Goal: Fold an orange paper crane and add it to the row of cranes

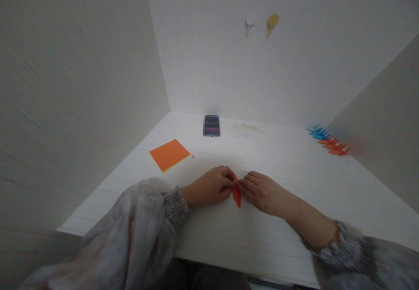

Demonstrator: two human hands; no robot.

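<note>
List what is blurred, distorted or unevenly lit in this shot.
Head view: soft throughout; the dark box is pixelated; the left sleeve smears at the bottom; the wide lens splays the walls; light pools mid-table, corners dim; the red paper pinched by left hand and right hand reads clearly.

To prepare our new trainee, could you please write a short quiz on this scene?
1. True or false: the left hand and the right hand both touch the folded paper.
2. The orange sheets lie: A) left of the hands; B) right of the hands; C) on the wall.
3. Fill in: the row of folds at the far right is orange and ____.
Key: 1 true; 2 A; 3 blue.
</note>
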